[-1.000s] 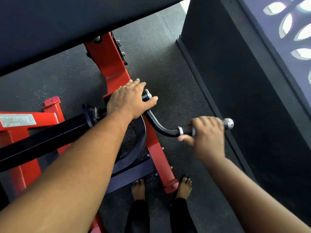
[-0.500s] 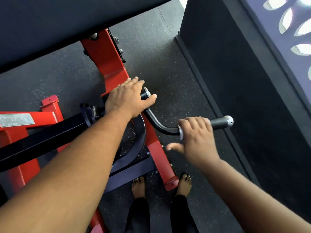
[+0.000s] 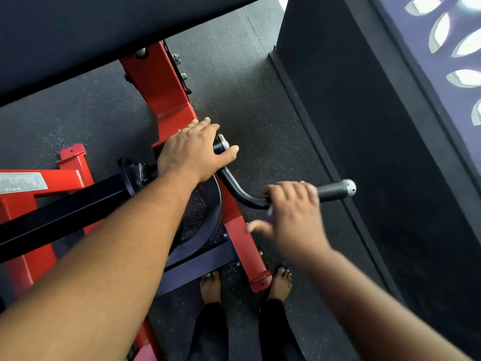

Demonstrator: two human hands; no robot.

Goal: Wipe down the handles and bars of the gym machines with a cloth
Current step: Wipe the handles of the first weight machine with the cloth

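Furthest out to the left of my left hand, a red frame [image 3: 23, 194] with a small metal plate [image 3: 22, 182] fixed on its top runs beside a black square bar [image 3: 65, 217], and my left forearm crosses over that bar. My left hand [image 3: 192, 152] lies palm down on the near end of the machine, fingers fairly straight and laid over the top, thumb stretched out to the right just under a short black stub with a silver cap [image 3: 221, 144]; I cannot tell what is under the palm. Beyond the fingers of that hand a red upright [image 3: 158, 84] rises toward a dark padded bench [image 3: 91, 29] that fills the top of the view. Below the wrist sits a dark curved plate [image 3: 208, 217], and a red foot [image 3: 244, 251] slants down toward my bare feet [image 3: 212, 285] on the speckled floor [image 3: 255, 121]. From under my left thumb a black curved bar [image 3: 239, 194] bends across to my right hand [image 3: 294, 214]. That hand is blurred; its fingers curl over the top of the handle [image 3: 333, 191] where bar meets grip, the thumb splayed away to the left and touching nothing. The rubber grip and its silver end cap stick out to the right of my knuckles, bare. No cloth shows in either hand. Right of that hand stands a dark wall [image 3: 364, 126]
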